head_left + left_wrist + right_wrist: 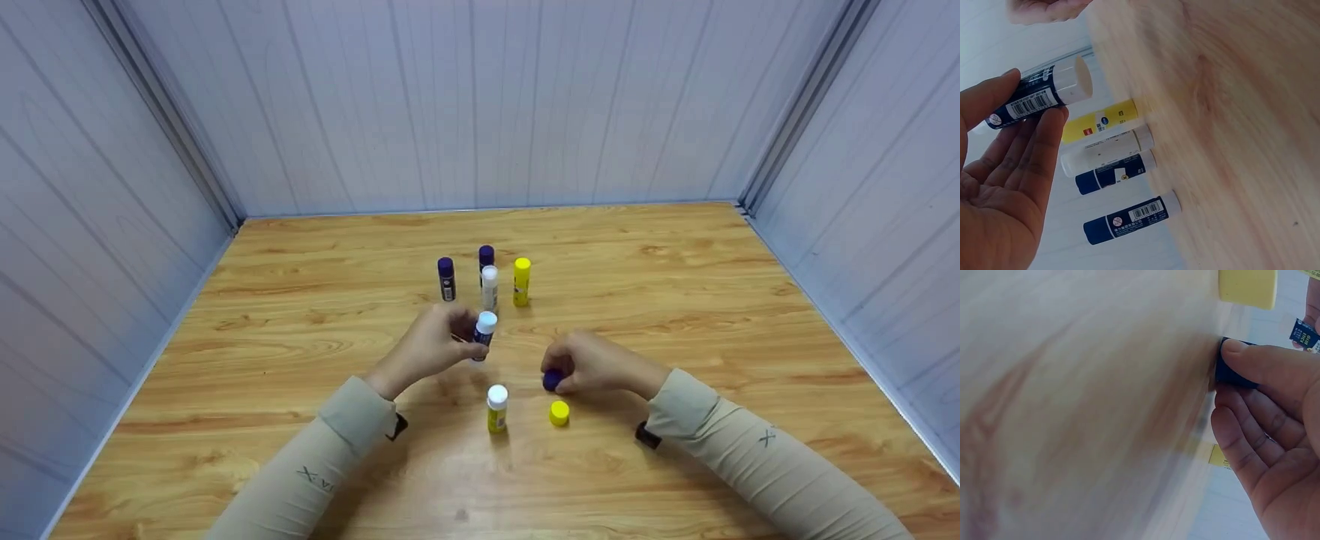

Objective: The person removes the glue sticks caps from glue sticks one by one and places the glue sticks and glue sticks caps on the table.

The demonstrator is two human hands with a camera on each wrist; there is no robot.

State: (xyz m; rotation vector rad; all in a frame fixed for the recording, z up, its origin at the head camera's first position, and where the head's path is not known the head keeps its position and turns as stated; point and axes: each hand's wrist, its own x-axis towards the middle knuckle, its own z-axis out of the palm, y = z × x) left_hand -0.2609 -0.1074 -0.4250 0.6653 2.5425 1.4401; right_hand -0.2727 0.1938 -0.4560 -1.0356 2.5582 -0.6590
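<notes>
Head view is showing a person's left hand [426, 346] that is grasping a dark blue glue stick [482, 342] with a white top, between thumb and fingers; the stick is leaning a little above the wooden surface [300, 300]. Between three and four o'clock from it, the right hand [600, 366] is pinching a dark blue cap [553, 380]; whether this cap is touching the surface, I cannot tell. At six o'clock from the cap, a yellow cap [559, 413] is lying near. A white-topped yellow stick [497, 418] is standing upright at six o'clock from the grasped stick. Farther away, also upright and counted from the grasped stick, a navy stick [447, 279] is standing at eleven o'clock, a white stick [490, 289] at twelve, partly hiding a second navy stick [486, 253], and an all-yellow stick [522, 280] at one.
</notes>
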